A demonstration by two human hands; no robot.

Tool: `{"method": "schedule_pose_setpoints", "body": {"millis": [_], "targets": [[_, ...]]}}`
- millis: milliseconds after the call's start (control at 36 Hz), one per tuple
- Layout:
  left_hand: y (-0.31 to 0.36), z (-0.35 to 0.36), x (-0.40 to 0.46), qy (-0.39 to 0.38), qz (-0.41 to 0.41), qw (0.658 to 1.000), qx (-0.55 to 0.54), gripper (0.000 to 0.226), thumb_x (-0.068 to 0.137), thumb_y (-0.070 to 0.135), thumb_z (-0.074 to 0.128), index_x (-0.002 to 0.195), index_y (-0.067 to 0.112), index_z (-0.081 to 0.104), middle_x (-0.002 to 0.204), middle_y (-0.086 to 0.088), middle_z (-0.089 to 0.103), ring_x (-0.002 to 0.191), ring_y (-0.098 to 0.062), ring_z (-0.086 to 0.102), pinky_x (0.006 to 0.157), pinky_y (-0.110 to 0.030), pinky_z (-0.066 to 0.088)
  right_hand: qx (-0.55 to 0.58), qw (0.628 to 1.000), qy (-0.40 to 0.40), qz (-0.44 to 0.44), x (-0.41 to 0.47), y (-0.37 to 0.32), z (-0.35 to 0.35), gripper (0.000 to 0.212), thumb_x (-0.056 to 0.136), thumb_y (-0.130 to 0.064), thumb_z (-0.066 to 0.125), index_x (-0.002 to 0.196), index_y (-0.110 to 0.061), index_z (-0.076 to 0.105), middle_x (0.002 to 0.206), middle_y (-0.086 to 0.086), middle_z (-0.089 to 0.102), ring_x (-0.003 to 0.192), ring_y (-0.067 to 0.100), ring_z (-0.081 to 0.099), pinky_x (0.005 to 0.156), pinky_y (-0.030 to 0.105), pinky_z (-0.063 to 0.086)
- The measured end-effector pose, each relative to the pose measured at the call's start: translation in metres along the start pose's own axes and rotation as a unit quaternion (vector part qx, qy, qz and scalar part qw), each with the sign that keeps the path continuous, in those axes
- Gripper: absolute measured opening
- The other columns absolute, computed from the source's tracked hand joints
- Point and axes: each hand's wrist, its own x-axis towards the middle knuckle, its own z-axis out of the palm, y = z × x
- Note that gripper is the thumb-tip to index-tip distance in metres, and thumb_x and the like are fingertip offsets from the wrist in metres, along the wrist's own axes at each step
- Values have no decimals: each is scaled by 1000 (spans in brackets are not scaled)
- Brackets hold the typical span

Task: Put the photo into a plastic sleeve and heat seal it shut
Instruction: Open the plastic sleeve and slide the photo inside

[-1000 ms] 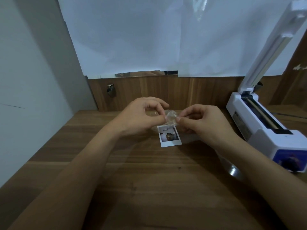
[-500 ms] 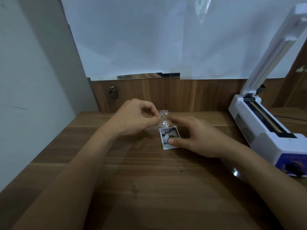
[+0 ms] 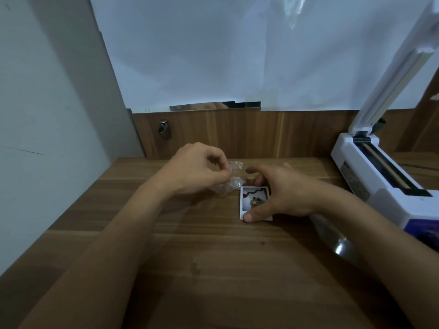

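pinching the plastic sleeve point(image 3: 231, 178) in the left hand point(image 3: 197, 169), right hand point(image 3: 280, 193) grips the photo point(image 3: 253, 201).

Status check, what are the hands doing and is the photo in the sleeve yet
Left hand pinching crumpled plastic sleeve. Right hand gripping photo on the table, not yet sleeved. Heat sealer open at right, nothing in the way.

Single head view, looking forward-down, close over wooden desk point(image 3: 213, 269).

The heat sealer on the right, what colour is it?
The heat sealer is white with a blue front end, seen in the head view.
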Motion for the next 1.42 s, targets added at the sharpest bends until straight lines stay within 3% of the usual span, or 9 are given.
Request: {"method": "schedule_pose_setpoints", "body": {"millis": [389,500,639,806,917,1028,1167,1278,1417], "targets": [[2,3,1,-12,4,1000,-12,5,84,34,76,79,34,74,92,18,73,96,2,63,85,-25,45,37,999,-13,25,-6,-4,-6,111,49,-61,94,143,-29,45,139,-3,53,126,22,49,105,45,48],[0,5,2,-10,8,1000,-10,5,84,36,75,79,35,74,90,20,73,94,4,63,80,-18,42,52,998,-5,34,-5,-3,-6,96,47,-55,98,126,-33,49,127,-4,49,107,15,57,89,34,56],[-3,7,2,23,11,1000,-9,4,84,38,76,81,36,75,89,22,72,95,6,62,80,-15,42,80,996,14,25,-7,1,-7,77,49,-49,99,106,-37,49,108,-11,56,92,9,59,70,25,51],[-3,7,2,81,17,997,4,7,85,40,77,82,33,75,89,21,73,93,3,64,81,-26,50,82,993,75,37,-10,8,-9,64,63,-47,94,108,-29,52,103,-7,63,88,11,64,68,30,56],[-2,8,2,89,17,996,15,10,87,43,75,85,34,75,91,19,72,93,-1,64,82,-31,52,188,964,182,37,-12,12,-10,42,73,-37,90,94,-30,54,97,-4,65,80,14,71,49,20,56],[-2,9,2,91,22,996,13,14,88,45,73,90,31,76,91,20,72,92,0,64,82,-29,53,298,910,289,20,-16,12,-12,28,80,-30,86,95,-25,64,95,-5,70,81,10,70,50,12,54],[-1,12,2,99,24,995,3,11,89,42,75,87,31,76,87,20,72,86,1,65,74,-23,50,444,839,313,12,-17,6,-6,27,85,-24,83,107,-17,70,105,2,74,88,18,76,66,27,65],[1,12,2,106,30,994,-12,10,88,39,75,88,29,78,86,19,73,84,2,67,74,-22,52,432,833,346,17,-17,1,-2,27,85,-32,82,106,-20,71,101,-2,75,89,14,75,69,25,64],[5,13,2,110,34,993,-24,11,89,39,74,90,29,78,87,18,74,85,2,66,71,-19,50,431,837,337,22,-16,1,0,26,83,-31,84,102,-18,72,99,0,74,91,17,74,75,33,65]]}}
